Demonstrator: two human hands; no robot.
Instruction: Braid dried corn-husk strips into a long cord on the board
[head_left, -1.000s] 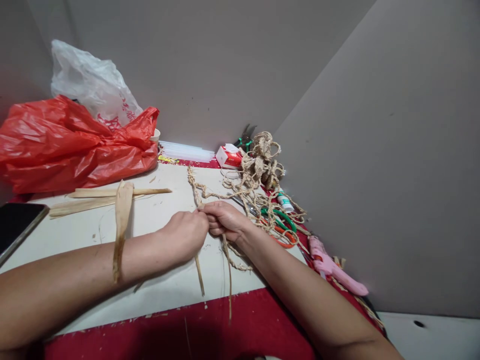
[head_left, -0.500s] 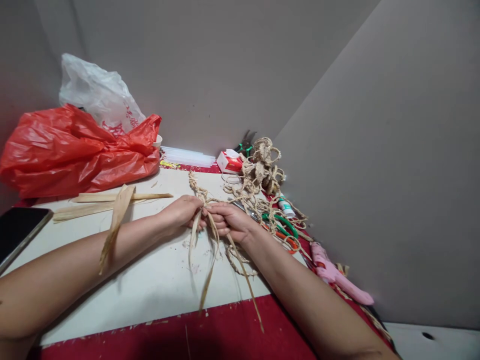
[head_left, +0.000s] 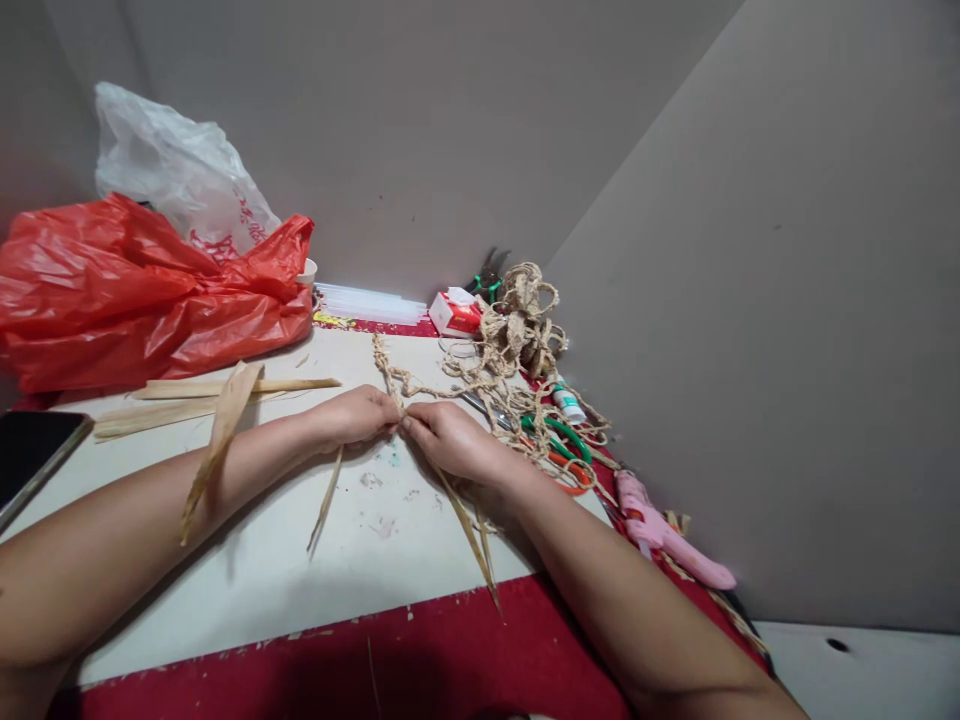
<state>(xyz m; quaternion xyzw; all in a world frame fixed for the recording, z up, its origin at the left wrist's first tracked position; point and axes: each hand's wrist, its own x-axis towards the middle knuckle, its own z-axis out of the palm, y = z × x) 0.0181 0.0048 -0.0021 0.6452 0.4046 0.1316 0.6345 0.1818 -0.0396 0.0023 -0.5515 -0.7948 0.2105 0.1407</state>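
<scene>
Both hands meet over a white board (head_left: 270, 590), pinching the near end of a braided straw-coloured cord (head_left: 385, 366). My left hand (head_left: 363, 416) is closed on the braid, and a loose dry strand (head_left: 327, 502) hangs below it. Thumb and fingers of my right hand (head_left: 447, 436) are pressed together right beside it, with other strands (head_left: 466, 522) trailing down beneath the palm. The fingertips hide the exact crossing of the strands. The cord runs away from the hands and bends right toward a tangle of braid (head_left: 517, 390).
Flat dry leaf strips (head_left: 225, 430) lie by my left forearm, near a phone (head_left: 41, 455). Behind are a red plastic bag (head_left: 150, 300), clear sticks (head_left: 371, 303) and a tissue pack (head_left: 455, 313). Green-handled scissors (head_left: 562, 440) and a pink glue gun (head_left: 667, 535) lie at right.
The strands have been drawn apart: one now hangs under my left hand, the others under my right. My right hand has turned palm-down. The view has shifted slightly.
</scene>
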